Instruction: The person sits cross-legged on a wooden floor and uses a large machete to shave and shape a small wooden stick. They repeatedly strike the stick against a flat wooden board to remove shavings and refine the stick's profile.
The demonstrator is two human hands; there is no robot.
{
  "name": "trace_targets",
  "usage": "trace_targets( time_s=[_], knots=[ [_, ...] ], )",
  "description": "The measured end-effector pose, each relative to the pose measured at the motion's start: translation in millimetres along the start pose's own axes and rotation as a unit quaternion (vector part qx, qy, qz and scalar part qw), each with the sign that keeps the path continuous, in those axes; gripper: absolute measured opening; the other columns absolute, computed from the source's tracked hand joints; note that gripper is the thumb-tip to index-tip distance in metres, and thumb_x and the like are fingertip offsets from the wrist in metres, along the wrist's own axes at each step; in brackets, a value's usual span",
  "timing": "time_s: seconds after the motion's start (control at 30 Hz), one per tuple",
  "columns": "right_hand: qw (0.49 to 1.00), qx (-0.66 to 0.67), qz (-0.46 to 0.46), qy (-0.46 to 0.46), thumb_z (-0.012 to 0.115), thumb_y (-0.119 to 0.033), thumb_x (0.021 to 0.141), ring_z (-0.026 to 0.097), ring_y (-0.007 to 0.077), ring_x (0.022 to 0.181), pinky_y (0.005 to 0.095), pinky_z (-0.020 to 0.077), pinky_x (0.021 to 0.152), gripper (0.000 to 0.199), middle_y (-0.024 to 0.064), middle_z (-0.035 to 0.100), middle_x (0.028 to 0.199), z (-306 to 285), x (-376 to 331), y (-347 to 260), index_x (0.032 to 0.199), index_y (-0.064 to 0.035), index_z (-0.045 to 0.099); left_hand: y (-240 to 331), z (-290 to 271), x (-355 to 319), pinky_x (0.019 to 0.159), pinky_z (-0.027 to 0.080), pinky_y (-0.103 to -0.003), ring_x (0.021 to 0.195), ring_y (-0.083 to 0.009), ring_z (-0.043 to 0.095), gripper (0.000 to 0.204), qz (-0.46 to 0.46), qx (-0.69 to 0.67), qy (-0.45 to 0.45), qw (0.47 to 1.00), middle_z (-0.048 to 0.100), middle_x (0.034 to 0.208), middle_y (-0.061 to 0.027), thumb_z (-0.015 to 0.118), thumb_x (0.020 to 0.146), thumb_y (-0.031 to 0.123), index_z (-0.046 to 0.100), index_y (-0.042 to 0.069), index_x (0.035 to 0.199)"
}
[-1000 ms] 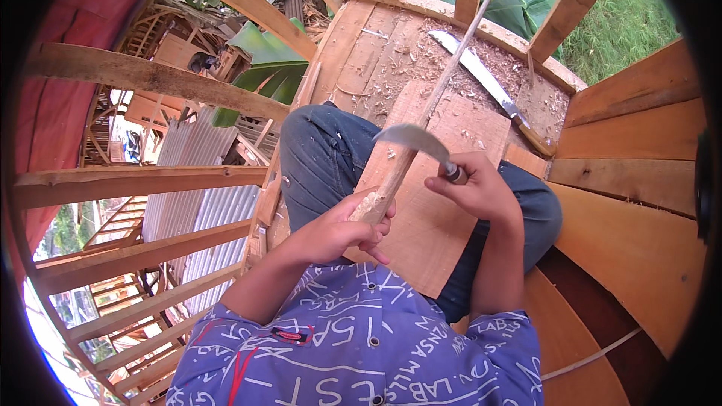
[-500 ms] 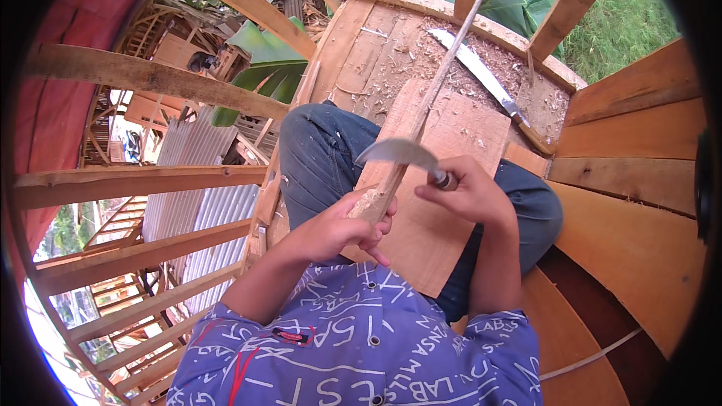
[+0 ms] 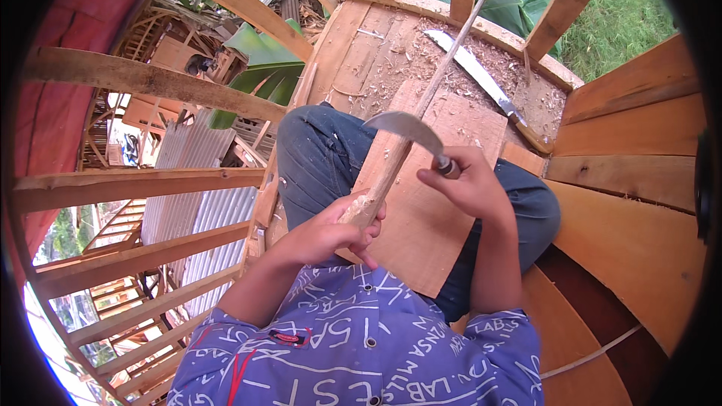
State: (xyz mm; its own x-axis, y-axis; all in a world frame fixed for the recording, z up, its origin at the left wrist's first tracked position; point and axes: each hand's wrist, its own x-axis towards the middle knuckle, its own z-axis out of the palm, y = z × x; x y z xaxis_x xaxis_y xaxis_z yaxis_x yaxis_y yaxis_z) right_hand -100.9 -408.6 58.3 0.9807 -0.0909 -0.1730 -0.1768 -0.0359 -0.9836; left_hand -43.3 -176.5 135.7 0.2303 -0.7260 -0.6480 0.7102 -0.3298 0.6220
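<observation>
My left hand (image 3: 344, 227) is wrapped round the thick near end of a long wooden stick (image 3: 385, 176), which slants away to the far right past the edge of the floor. In my right hand (image 3: 472, 183) is the short dark handle of a sickle (image 3: 410, 127). Its curved grey blade lies across the stick, a short way beyond my left hand; whether the edge bites into the wood I cannot tell. Under both hands a flat wooden board (image 3: 429, 252) rests across my lap between my bent knees.
A machete (image 3: 481, 79) with a wooden handle lies at the far right among wood shavings (image 3: 406, 53) on the plank floor. Wooden railing bars (image 3: 150, 178) run along the left side, and a plank wall (image 3: 632, 143) stands on the right. Banana leaves hang beyond the far edge.
The sickle blade has shifted slightly to the right and farther along the stick, away from my left hand. My right hand has moved slightly away with it. My left hand keeps its grip.
</observation>
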Motion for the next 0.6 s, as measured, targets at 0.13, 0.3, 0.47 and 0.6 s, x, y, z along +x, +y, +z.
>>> trace_targets(
  time_s=[0.13, 0.3, 0.47, 0.6],
  knots=[
    [0.999, -0.005, 0.026, -0.017, 0.075, -0.015, 0.078, 0.036, 0.0020, 0.054, 0.0238, 0.0267, 0.047, 0.023, -0.0078, 0.044, 0.058, -5, 3, 7, 0.073, -0.0049, 0.055, -2, 0, 1, 0.070, 0.059, -0.034, 0.075, -0.0091, 0.051, 0.034, 0.015, 0.044, 0.023, 0.999, 0.045, 0.085, -0.0019, 0.053, 0.078, 0.007, 0.045, 0.002, 0.110],
    [0.994, 0.080, -0.014, 0.075, 0.080, -0.011, 0.074, 0.040, -0.0002, 0.056, 0.0202, 0.0274, 0.048, 0.028, -0.0076, 0.049, 0.061, -3, 3, 6, 0.076, -0.0073, 0.052, 6, -1, 2, 0.070, 0.059, -0.035, 0.074, -0.0088, 0.050, 0.034, 0.032, 0.066, 0.029, 0.997, 0.045, 0.084, -0.0017, 0.055, 0.077, 0.007, 0.044, 0.002, 0.109],
    [0.894, 0.160, 0.019, 0.418, 0.066, -0.017, 0.089, 0.035, 0.0037, 0.036, 0.0217, 0.0216, 0.032, 0.021, -0.0039, 0.043, 0.052, -23, 16, 13, 0.078, -0.0087, 0.051, 6, -19, -11, 0.070, 0.058, -0.037, 0.066, -0.0080, 0.048, 0.031, 0.003, -0.070, -0.067, 0.995, 0.045, 0.082, -0.0008, 0.055, 0.079, 0.008, 0.046, 0.003, 0.108],
    [0.895, 0.119, -0.068, 0.424, 0.061, -0.022, 0.093, 0.035, 0.0042, 0.037, 0.0213, 0.0248, 0.032, 0.023, -0.0032, 0.040, 0.052, -46, 7, 28, 0.078, -0.0080, 0.050, -11, -40, -19, 0.072, 0.058, -0.040, 0.063, -0.0075, 0.046, 0.033, 0.010, -0.097, -0.033, 0.995, 0.045, 0.080, -0.0005, 0.057, 0.078, 0.007, 0.045, 0.003, 0.109]
  ],
)
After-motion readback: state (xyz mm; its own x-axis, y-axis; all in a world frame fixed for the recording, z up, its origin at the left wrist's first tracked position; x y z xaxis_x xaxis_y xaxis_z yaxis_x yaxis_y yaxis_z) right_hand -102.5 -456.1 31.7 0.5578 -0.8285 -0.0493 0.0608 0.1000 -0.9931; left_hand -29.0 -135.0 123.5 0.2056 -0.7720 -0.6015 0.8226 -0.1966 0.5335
